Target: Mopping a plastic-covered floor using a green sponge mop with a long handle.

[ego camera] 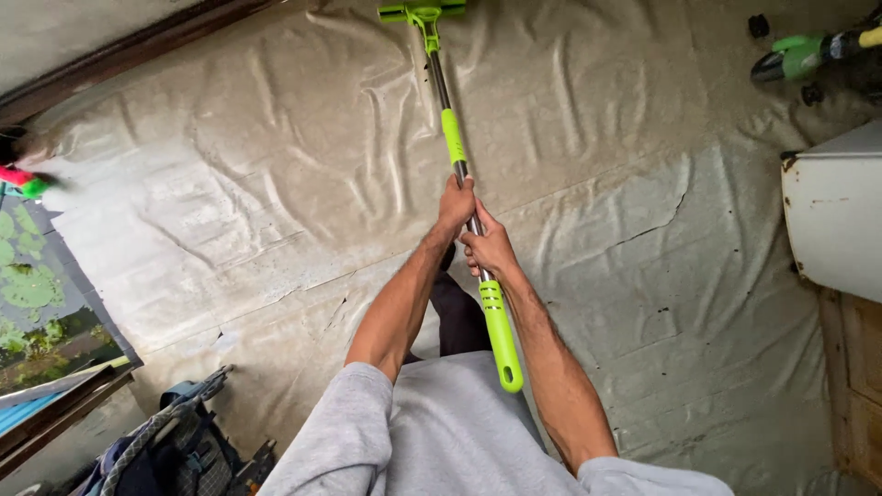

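I hold a long-handled floor tool (452, 138) with a metal shaft and bright green grips; its green head (423, 13) rests at the far edge of a wrinkled beige floor sheet (276, 184). My left hand (457, 204) is clasped around the shaft higher up. My right hand (488, 250) grips the shaft just below it, above the green end grip (501, 335). Both forearms reach out from grey sleeves.
A white rusty cabinet (834, 216) stands at the right. A green and black tool (808, 53) lies at the top right. A bag with straps (175, 445) sits at the bottom left, beside a picture panel (37, 303). A dark wooden edge (129, 50) runs along the top left.
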